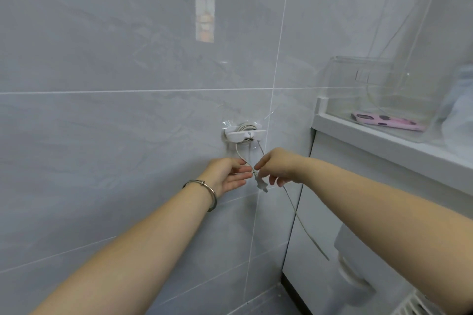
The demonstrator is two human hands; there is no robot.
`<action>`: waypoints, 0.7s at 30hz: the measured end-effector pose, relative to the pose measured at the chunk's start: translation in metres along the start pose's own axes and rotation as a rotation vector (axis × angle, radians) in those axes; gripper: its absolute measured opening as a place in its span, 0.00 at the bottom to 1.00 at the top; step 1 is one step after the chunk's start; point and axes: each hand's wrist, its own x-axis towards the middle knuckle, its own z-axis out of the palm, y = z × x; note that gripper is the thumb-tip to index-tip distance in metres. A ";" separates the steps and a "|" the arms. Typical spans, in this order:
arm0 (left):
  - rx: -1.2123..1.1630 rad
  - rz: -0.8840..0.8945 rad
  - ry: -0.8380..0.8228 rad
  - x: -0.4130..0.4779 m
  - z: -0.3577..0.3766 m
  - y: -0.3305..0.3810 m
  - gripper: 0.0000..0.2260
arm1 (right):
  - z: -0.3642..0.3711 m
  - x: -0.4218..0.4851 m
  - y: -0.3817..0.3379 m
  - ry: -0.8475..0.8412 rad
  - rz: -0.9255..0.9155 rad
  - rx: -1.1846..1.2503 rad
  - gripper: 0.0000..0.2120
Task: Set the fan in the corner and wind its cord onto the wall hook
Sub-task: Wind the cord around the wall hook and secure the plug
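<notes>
Two hands meet just under the wall hook (236, 135). The right hand (277, 167) pinches the white cord (245, 126) just above its plug (261, 185), which dangles below the fingers. The left hand (227, 174) lies open, fingers straight, tips beside the same strand. Several turns sit wound on the hook above, and a loose length trails toward the lower right past the white cabinet (330, 186).

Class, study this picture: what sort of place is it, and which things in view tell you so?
Probably a home bathroom or laundry corner: glossy grey wall tiles, a white cabinet with a ledge on top, and a stick-on wall hook with a cord wound on it.
</notes>
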 end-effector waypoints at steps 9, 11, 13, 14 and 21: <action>0.103 0.074 0.010 -0.003 -0.002 0.005 0.10 | 0.001 0.012 0.009 0.061 -0.004 -0.111 0.11; 0.223 0.265 0.156 0.000 -0.005 0.008 0.11 | -0.004 0.013 0.011 0.216 -0.007 -0.295 0.11; 0.429 0.531 0.293 0.005 -0.011 0.013 0.13 | -0.009 0.011 0.012 0.388 -0.015 -0.440 0.10; 0.568 0.656 0.359 0.004 -0.013 0.015 0.13 | -0.012 0.012 0.013 0.433 -0.025 -0.469 0.12; 1.384 1.286 0.457 0.019 -0.022 0.043 0.14 | -0.034 0.018 0.007 0.584 -0.050 -0.466 0.11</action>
